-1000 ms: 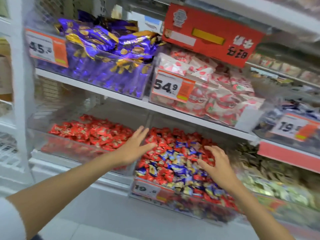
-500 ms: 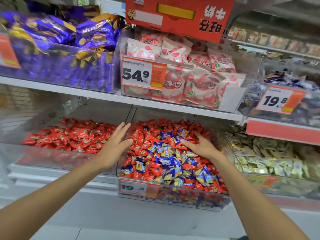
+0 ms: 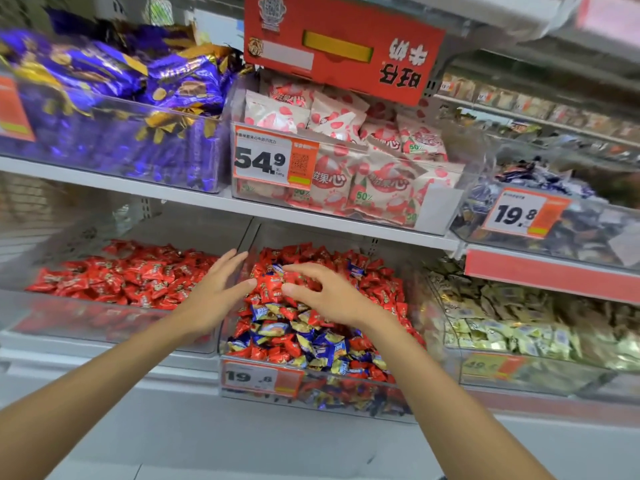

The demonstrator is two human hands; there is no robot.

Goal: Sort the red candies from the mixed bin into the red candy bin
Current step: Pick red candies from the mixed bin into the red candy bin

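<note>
Drawn together over the front-to-back mixed bin (image 3: 346, 396), left hand (image 3: 214, 292) lies released while right hand (image 3: 332, 296) grips red candies (image 3: 268, 291).

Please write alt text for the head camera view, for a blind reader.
Two bare hands reach into a clear mixed bin of red and blue candies in a shop: the left hand is open at its left edge, and the right hand curls over red candies. The red candy bin stands to its left.
</note>
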